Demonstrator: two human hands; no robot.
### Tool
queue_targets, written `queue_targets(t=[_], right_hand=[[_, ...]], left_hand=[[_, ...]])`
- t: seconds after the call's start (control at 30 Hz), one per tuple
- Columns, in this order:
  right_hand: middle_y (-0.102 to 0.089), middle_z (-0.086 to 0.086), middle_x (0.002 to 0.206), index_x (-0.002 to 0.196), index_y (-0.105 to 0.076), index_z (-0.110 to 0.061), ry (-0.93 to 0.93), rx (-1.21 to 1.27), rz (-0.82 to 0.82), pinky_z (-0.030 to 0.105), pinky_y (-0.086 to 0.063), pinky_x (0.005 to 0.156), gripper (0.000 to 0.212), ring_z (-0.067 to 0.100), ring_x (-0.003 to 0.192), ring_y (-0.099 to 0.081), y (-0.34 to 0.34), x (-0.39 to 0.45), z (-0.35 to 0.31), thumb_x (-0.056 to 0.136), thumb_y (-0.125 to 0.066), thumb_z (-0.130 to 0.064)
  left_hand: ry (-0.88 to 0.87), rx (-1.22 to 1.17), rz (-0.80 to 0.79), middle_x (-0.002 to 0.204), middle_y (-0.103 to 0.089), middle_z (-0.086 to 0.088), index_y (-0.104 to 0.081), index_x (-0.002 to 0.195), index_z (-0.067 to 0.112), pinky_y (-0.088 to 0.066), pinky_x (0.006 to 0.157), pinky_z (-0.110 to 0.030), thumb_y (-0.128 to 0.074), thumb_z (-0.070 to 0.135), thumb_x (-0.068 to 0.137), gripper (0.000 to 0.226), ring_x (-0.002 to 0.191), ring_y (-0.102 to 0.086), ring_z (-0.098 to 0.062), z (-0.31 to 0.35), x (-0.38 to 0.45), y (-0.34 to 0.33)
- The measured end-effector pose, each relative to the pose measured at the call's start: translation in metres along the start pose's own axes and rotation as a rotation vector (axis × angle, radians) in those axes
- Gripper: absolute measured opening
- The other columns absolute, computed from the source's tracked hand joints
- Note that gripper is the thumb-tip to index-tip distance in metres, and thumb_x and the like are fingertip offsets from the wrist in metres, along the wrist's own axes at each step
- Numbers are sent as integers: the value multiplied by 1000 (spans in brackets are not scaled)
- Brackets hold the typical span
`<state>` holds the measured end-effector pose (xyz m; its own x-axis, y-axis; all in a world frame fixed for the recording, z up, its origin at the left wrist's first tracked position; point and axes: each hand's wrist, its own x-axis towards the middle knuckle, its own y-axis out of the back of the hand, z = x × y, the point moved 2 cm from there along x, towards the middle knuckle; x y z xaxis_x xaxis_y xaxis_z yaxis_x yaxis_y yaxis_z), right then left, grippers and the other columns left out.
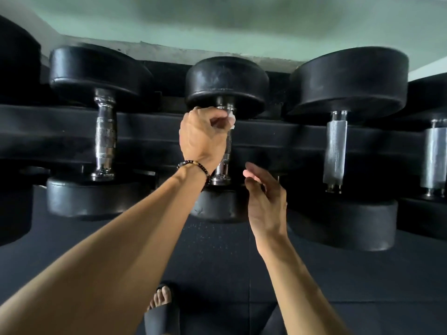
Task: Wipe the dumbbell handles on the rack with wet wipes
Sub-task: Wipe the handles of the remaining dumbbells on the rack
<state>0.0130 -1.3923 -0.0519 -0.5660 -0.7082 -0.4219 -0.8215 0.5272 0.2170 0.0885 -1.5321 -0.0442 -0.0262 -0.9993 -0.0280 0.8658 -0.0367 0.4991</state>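
Several black dumbbells lie across a low black rack [285,141]. My left hand [205,136], with a bead bracelet on the wrist, curls round the upper end of the middle dumbbell's chrome handle [223,165]. A small white wet wipe [231,118] shows between its fingers and the handle. My right hand [263,197] hovers just right of that handle's lower end, fingers relaxed and holding nothing. To the left lies a dumbbell with a chrome handle [104,135]. On the right another has a matt knurled handle [335,151], and a further handle [435,158] shows at the right edge.
The rack stands against a pale green wall [217,20]. Dark rubber floor mats [217,257] cover the ground in front of it. A foot in a black slide sandal [162,313] is at the bottom centre.
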Motion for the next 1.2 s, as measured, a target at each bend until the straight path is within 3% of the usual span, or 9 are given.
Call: queue_targets(t=[0.13, 0.27, 0.43, 0.57, 0.7, 0.8, 0.9, 1.03, 1.2], right_hand=[[-66, -15, 112, 112, -69, -35, -15, 22, -21, 10, -42, 83, 27, -9, 100, -59, -1, 2, 3, 97, -55, -16], [-64, -9, 115, 112, -71, -32, -15, 8, -9, 18, -45, 93, 28, 4, 112, -58, -2, 3, 8, 96, -54, -16], [-65, -2, 118, 105, -69, -41, 40, -39, 23, 21, -46, 95, 30, 5, 110, -59, -7, 5, 16, 90, -48, -26], [-64, -19, 99, 111, -72, -22, 124, -50, 123, 36, -49, 97, 39, 21, 113, -57, -12, 2, 17, 86, -43, -30], [-55, -32, 94, 118, -69, -23, 126, -121, 135, 37, -39, 106, 45, 8, 116, -44, -16, -3, 15, 87, -36, -31], [-54, -29, 98, 119, -67, -25, 109, -154, 106, 36, -38, 106, 47, 8, 118, -43, -15, -2, 17, 88, -32, -31], [-57, -26, 98, 117, -69, -23, 137, -164, 136, 38, -39, 105, 49, 13, 117, -47, -16, -1, 18, 88, -31, -35], [-67, -11, 105, 111, -71, -21, 135, -155, 184, 37, -39, 103, 46, 3, 110, -41, -19, -1, 20, 89, -33, -29], [-69, -7, 109, 110, -71, -19, 146, -181, 195, 32, -38, 102, 47, -4, 104, -37, -20, 0, 21, 87, -31, -27]], left_hand=[[-46, 199, -31, 66, -68, 9, -73, 71, 24, -50, 60, -27, -74, 31, 84, 15, 64, -63, -9, -8, -13, 10], [-53, 179, -99, 65, -68, 9, -75, 74, 17, -43, 59, -11, -78, 25, 82, 12, 61, -62, -6, -9, -20, 21], [-60, 122, 41, 63, -69, -1, -71, 66, 8, -52, 65, -35, -70, 11, 82, 17, 64, -65, -21, -2, 11, 9], [-40, 238, -198, 71, -73, 9, -78, 73, 15, -52, 67, -25, -76, 20, 84, 12, 68, -67, -5, -23, -23, 32], [-27, 81, -158, 74, -73, 11, -79, 82, 16, -55, 72, -18, -80, 20, 80, 4, 69, -66, 4, -16, -14, 28], [-8, 7, -81, 76, -71, 12, -79, 85, 13, -57, 79, -27, -80, 17, 81, 6, 75, -68, -1, -5, 0, 19], [44, 89, -160, 73, -70, 13, -77, 81, 16, -58, 77, -28, -79, 23, 82, 7, 74, -68, -4, -10, -10, 27], [75, 182, -255, 67, -69, 9, -75, 74, 18, -59, 72, -28, -80, 24, 82, 11, 69, -68, -9, -15, -21, 34], [94, 103, -71, 78, -73, 7, -72, 69, 26, -58, 79, -23, -77, 13, 81, 18, 82, -70, -9, -6, -1, 22]])
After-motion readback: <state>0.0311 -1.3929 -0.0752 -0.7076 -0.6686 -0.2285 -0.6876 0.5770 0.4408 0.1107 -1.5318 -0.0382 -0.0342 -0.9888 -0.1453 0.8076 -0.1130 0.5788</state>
